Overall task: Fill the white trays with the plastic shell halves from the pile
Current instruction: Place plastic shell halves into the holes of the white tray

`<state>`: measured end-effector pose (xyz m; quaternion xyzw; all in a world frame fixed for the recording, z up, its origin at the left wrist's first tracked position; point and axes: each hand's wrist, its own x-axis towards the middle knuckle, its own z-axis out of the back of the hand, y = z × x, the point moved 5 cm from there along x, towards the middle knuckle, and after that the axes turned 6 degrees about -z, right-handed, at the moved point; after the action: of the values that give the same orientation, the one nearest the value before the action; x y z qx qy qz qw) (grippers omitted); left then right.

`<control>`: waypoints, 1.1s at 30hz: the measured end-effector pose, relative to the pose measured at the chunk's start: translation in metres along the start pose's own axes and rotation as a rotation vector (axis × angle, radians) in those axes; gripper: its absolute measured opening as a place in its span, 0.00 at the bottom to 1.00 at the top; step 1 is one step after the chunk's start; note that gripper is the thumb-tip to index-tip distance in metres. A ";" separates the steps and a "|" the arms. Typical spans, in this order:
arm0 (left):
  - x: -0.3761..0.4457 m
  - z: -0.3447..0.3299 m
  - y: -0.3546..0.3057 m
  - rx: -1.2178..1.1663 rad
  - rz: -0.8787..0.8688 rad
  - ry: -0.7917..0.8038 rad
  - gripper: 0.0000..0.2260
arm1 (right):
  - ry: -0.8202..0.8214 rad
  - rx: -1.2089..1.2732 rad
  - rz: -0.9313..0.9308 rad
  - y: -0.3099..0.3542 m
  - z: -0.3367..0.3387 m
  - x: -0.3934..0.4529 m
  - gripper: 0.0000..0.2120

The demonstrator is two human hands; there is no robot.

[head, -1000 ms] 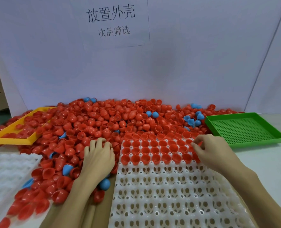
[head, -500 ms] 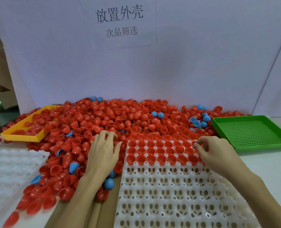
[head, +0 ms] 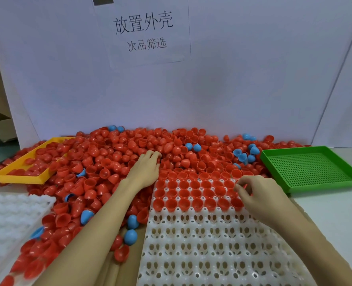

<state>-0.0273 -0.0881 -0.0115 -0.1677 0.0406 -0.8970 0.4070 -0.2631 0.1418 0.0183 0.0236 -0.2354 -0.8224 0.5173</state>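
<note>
A big pile of red shell halves (head: 113,153), with a few blue ones (head: 244,154) mixed in, covers the back of the table. In front lies a white tray (head: 212,248) whose three far rows hold red shells, open side up. My left hand (head: 146,171) reaches over the pile left of the tray's far corner, its fingers stretched onto the shells. At the right end of the filled rows my right hand (head: 257,194) has its fingers curled, and a sliver of a red shell half (head: 245,186) shows in its pinch.
A second white tray (head: 10,215) lies at the left. A yellow tray (head: 20,178) partly buried in shells sits at the far left, and a green perforated tray (head: 311,170) at the far right. A white backboard with a paper sign stands behind.
My left hand has slid forward from the tray's near-left corner deeper into the pile. My right hand has stayed at the right end of the filled rows.
</note>
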 end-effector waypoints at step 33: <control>-0.129 0.033 -0.106 -1.468 -0.020 0.120 0.14 | 0.251 0.663 0.424 0.065 -0.006 -0.039 0.14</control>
<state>-0.0134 0.0808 0.0078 -0.3478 0.6513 -0.6503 0.1787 -0.1888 0.1506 0.0315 0.2398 -0.4222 -0.5680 0.6646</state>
